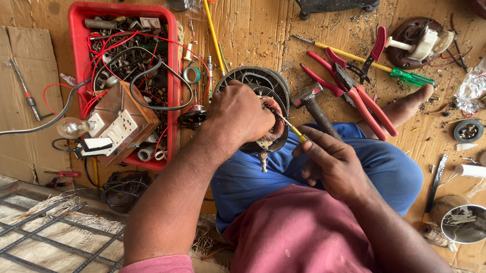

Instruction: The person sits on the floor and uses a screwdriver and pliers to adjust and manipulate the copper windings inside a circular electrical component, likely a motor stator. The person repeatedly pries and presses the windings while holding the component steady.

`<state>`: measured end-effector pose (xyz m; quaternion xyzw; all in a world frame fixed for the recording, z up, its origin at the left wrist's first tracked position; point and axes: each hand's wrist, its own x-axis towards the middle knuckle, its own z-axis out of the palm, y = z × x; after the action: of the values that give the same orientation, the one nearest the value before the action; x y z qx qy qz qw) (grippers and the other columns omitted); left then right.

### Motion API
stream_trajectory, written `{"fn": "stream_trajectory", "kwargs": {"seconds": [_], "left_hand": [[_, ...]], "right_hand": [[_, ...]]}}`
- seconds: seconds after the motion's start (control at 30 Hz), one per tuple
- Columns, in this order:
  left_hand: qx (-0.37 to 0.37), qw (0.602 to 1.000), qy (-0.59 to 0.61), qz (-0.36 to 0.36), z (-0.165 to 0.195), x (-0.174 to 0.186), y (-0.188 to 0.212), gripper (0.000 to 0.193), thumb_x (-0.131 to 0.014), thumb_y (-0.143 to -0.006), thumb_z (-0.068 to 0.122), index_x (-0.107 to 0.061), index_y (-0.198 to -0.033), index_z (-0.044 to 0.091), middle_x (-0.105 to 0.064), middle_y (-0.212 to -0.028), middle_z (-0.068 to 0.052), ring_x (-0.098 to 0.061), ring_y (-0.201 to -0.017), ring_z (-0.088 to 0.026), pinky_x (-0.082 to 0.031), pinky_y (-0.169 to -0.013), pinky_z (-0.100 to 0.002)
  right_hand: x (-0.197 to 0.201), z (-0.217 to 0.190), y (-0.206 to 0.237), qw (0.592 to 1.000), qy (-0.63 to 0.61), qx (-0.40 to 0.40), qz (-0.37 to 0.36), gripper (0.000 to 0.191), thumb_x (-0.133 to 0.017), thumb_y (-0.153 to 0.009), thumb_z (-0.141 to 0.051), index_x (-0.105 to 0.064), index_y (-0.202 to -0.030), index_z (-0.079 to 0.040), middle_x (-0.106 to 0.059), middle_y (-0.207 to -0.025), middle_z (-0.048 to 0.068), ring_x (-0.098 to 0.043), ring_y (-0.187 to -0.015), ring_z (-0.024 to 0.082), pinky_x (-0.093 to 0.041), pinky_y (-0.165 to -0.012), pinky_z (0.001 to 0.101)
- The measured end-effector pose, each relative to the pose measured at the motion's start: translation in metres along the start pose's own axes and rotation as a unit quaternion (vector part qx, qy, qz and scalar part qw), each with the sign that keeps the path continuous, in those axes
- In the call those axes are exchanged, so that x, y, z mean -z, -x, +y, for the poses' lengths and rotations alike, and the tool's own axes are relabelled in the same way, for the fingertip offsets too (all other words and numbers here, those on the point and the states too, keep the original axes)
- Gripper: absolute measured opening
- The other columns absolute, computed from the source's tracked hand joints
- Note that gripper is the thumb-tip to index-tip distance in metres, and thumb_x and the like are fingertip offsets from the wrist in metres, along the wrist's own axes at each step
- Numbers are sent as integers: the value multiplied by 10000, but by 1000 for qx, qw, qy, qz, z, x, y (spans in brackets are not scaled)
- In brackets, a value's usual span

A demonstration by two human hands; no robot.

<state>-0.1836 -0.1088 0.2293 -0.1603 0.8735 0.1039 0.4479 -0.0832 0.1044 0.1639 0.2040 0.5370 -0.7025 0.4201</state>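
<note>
My left hand (239,112) grips a round dark fan motor (257,84) with copper windings, resting on my knee in blue trousers. My right hand (331,161) holds a thin yellow-handled screwdriver (294,131), its tip poking into the windings beside my left fingers. A short shaft sticks out below the motor. A hammer (312,104) lies just to the right of the motor, touching my leg.
A red tray (81,31) of wires and parts stands at the left, with a wooden switch board (123,123) and bulb (70,127). Red pliers (363,99), a green screwdriver (409,77), a round motor base (417,43) and a metal bowl (467,223) lie on cardboard at the right.
</note>
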Motion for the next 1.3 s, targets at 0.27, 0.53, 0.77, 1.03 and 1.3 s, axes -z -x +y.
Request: {"fn": "stream_trajectory", "kwargs": {"seconds": [0.27, 0.53, 0.77, 1.03, 1.3], "left_hand": [[-5, 1000, 12, 5, -3, -4, -2, 833, -737, -790, 393, -463, -1319, -189, -611, -1235, -308, -639, -1183, -401, -532, -1039, -437], [-1, 1000, 22, 6, -5, -6, -4, 852, -750, -778, 363, -428, -1340, -190, -604, -1241, -316, -631, -1188, -396, -514, -1052, -430], [-11, 1000, 16, 12, -9, -9, -6, 824, -732, -786, 368, -452, -1314, -199, -610, -1240, -326, -638, -1187, -407, -522, -1046, -435], [-9, 1000, 21, 15, -12, -11, -8, 817, -708, -784, 330, -432, -1321, -219, -620, -1238, -349, -651, -1182, -415, -528, -1045, -428], [-6, 999, 29, 26, -10, -9, -5, 852, -727, -767, 310, -393, -1340, -224, -603, -1263, -355, -633, -1199, -420, -517, -1047, -430]], "right_hand": [[1, 17, -3, 998, 38, 51, -2, 503, -581, -1002, -226, -541, -1477, -65, -728, -1001, 58, -629, -626, 82, -554, -522, 244], [4, 22, -4, 993, 91, 79, 7, 491, -607, -995, -167, -549, -1474, -75, -731, -990, 48, -648, -632, 79, -569, -531, 244], [2, 18, -3, 955, 235, 180, 32, 457, -672, -955, -60, -628, -1406, -123, -711, -897, 25, -659, -637, 62, -577, -557, 227], [1, 15, 2, 925, 270, 265, 32, 428, -708, -910, -1, -691, -1323, -114, -696, -969, 38, -652, -674, 65, -559, -581, 215], [4, 12, 7, 897, 314, 308, 54, 336, -721, -934, -35, -722, -1265, -87, -727, -1076, 77, -677, -895, 113, -550, -752, 239]]}}
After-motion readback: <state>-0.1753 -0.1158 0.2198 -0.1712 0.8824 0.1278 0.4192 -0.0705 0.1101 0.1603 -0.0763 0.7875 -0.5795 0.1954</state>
